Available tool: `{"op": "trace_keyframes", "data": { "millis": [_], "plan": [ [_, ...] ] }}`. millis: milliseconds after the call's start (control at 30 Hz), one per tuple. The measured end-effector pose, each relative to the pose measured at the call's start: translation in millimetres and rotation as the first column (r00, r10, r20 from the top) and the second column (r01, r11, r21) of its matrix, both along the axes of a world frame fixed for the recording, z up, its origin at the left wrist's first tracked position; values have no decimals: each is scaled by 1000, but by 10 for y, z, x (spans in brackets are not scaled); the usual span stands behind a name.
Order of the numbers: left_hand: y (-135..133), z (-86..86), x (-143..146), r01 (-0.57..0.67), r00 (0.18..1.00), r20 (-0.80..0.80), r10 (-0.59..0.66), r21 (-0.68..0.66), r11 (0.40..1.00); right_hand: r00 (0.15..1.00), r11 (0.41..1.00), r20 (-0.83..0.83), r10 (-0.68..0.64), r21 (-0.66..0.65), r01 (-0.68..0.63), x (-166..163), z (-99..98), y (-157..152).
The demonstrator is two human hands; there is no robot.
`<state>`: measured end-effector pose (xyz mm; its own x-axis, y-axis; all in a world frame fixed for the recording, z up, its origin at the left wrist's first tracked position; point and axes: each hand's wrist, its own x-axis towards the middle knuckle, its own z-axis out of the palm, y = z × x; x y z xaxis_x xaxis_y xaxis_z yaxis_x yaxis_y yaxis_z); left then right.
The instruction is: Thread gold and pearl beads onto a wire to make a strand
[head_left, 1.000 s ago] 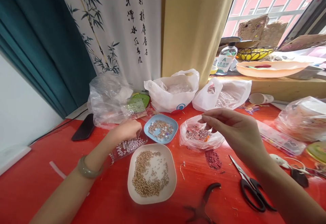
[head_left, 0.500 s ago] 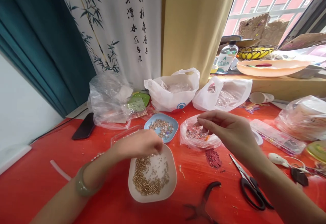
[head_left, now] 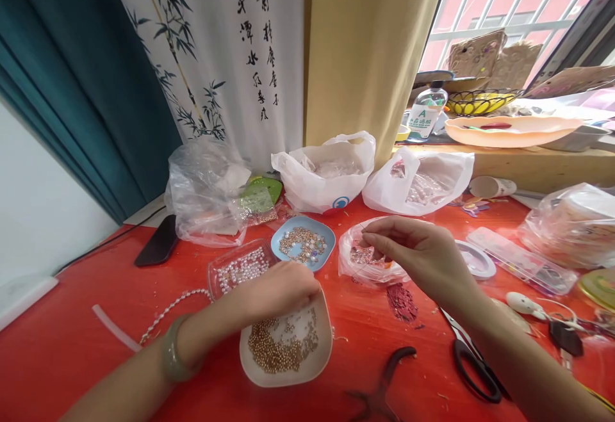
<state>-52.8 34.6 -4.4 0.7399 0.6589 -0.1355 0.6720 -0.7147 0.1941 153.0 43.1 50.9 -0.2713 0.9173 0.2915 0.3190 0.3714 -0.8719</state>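
Observation:
My left hand [head_left: 291, 287] is closed, knuckles up, above the far edge of a white dish [head_left: 284, 380]. Small gold beads [head_left: 273, 348] lie in that dish. Whatever the left fingertips hold is hidden or too small to see. My right hand [head_left: 418, 246] pinches thumb and forefinger together over an open plastic bag [head_left: 346, 262] of pinkish bits; I cannot make out what sits in the pinch. Behind the left hand are a blue dish [head_left: 330, 247] of mixed beads and a clear box [head_left: 212, 275] of white pearl beads. A pearl string [head_left: 168, 310] lies by the left forearm.
Dark-handled pliers [head_left: 384, 390] lie in front, and scissors [head_left: 473, 367] are partly under my right forearm. White plastic bags [head_left: 312, 185] line the back. A phone [head_left: 157, 241] rests at left; a clear case [head_left: 521, 262] and a tape roll [head_left: 480, 262] stand right.
My left hand has moved slightly right, and its forearm has shifted, uncovering the pearl box and string. My right hand has moved a little left, and the tape roll shows more.

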Motion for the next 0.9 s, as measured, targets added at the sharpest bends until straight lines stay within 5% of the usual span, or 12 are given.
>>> {"op": "trace_keyframes", "data": {
  "millis": [233, 400, 533, 700, 900],
  "plan": [
    [-1, -13, 35, 8, 998, -60, -3, 82, 997, 1000, 1000, 24, 14, 6, -14, -11, 16, -20],
    [59, 61, -32, -91, 982, 158, 108, -111, 990, 991, 998, 137, -3, 66, -6, -28, -38, -10],
    [149, 94, -69, -183, 739, 521, 427, -455, 871, 954, 989, 300, -9, 145, -36, -64, -121, -19],
    [209, 66, -24, -31, 348, 622, 701, -740, 672, 949, 981, 306, 74, 148, -124, -160, -139, -99],
    [176, 81, 21, 134, 185, 569, 801, -822, 553, 977, 989, 179, 114, 77, -130, -283, -156, -216]
  ]
}}
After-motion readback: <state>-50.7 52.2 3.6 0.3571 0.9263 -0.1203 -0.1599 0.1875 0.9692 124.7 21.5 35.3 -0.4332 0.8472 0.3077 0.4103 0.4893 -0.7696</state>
